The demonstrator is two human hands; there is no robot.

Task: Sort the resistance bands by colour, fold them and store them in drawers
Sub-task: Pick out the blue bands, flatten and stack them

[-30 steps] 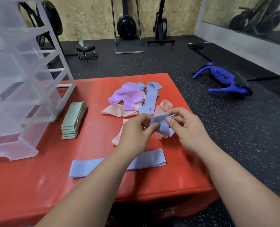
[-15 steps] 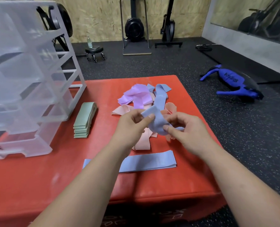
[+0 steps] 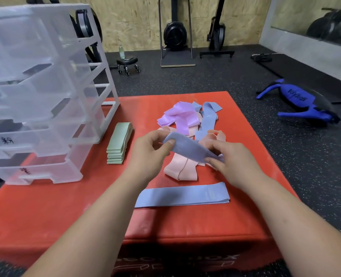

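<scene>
Here, bands (image 3: pixel 187 124) litter a red box (image 3: pixel 45 206) on speckled flooring (image 3: pixel 285 156).

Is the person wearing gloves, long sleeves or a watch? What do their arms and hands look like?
No gloves: the left hand and the right hand are bare. No sleeves show either; the left forearm and the right forearm are uncovered to the picture's edge. No watch, bracelet or ring is in sight. The nails that show are short.
</scene>
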